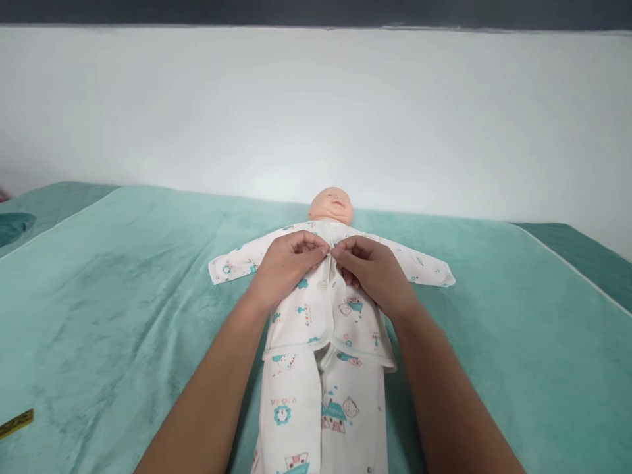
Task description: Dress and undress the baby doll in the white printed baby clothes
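A baby doll (332,204) lies on its back with its head at the far end. It wears a white printed baby jacket (306,316) with sleeves spread to both sides, and matching trousers (291,421). My left hand (291,260) pinches one front edge of the jacket at the chest. Opposite it, my right hand (365,263) pinches the other edge, with the fingertips of both hands almost meeting. A pale button (323,285) shows just below them. What lies between the fingertips is too small to make out. Lower down, the jacket's front edges part at the hem.
A green plush blanket (148,316) with a few creases covers the surface. Behind it rises a white wall (316,112) with a dark band along the top. At the lower left lies a yellow strip with dark marks (16,423).
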`<state>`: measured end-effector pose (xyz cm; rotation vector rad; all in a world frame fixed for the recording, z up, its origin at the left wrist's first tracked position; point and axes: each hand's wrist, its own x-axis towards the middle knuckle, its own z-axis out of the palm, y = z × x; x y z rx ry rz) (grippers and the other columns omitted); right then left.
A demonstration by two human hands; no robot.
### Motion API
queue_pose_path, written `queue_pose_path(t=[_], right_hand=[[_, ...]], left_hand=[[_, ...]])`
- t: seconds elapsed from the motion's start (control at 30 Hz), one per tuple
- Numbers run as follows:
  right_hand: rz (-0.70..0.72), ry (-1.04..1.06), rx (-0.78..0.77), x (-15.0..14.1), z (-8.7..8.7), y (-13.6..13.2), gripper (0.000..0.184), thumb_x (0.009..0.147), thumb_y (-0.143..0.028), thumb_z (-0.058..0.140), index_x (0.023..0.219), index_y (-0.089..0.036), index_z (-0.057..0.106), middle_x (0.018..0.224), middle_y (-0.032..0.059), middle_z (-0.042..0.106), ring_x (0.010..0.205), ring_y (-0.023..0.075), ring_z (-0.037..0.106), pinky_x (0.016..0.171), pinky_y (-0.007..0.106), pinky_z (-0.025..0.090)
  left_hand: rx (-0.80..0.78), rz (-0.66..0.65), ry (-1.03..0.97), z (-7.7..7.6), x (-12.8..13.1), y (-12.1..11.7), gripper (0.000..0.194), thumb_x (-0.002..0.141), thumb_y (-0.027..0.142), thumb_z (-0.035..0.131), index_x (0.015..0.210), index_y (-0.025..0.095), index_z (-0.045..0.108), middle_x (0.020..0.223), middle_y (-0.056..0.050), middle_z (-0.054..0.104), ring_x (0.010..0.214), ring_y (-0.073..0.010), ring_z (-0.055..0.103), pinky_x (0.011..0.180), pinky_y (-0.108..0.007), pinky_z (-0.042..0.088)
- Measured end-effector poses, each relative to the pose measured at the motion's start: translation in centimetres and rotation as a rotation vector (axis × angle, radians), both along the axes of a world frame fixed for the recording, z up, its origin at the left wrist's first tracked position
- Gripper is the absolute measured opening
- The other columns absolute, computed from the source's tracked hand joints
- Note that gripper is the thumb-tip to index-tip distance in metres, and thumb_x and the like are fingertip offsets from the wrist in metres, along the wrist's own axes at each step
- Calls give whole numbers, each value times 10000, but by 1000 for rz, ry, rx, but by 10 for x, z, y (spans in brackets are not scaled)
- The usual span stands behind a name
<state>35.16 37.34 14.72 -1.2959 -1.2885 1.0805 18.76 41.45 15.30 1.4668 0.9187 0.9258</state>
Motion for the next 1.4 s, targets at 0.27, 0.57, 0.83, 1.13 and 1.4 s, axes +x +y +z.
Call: queue_pose_path(t=[0.27, 0.57, 0.83, 1.13, 1.4], right_hand=[[43, 110, 11, 4, -3, 2, 231, 827, -398, 628, 745, -182, 609, 610, -30, 555, 506, 77, 482, 480, 222, 341], [34, 77, 2, 5, -3, 2, 196, 772, -347, 686, 878, -194, 623, 634, -49, 538, 503, 76, 500, 478, 215, 373], [16, -22, -32, 5, -1, 1, 224, 740, -320, 706, 916, -210, 621, 771, -33, 578, 510, 60, 504, 473, 208, 406], [-67, -152, -33, -7, 4, -3, 212, 754, -371, 681, 841, -232, 547, 588, -72, 508, 419, 68, 422, 379, 197, 319], [-31, -113, -8, -3, 1, -2, 174, 739, -274, 660, 881, -230, 569, 654, -70, 509, 476, 66, 458, 421, 191, 356]], left_hand=[[18, 6, 14, -3, 0, 2, 180, 762, 345, 658, 826, 178, 675, 670, 16, 543, 564, -78, 427, 508, -211, 313], [15, -25, 8, -4, -2, 2, 189, 764, 362, 664, 819, 183, 685, 628, 25, 512, 539, -75, 404, 504, -220, 296], [21, -17, 24, -5, -3, 2, 202, 762, 362, 681, 849, 181, 665, 636, 26, 508, 556, -80, 429, 509, -219, 320], [60, -17, 123, -3, -5, -2, 248, 763, 409, 663, 883, 194, 689, 641, 25, 493, 538, -78, 380, 484, -217, 271], [79, 18, 180, 2, -4, -2, 196, 747, 260, 604, 897, 190, 708, 591, 52, 452, 520, -63, 363, 479, -196, 293]])
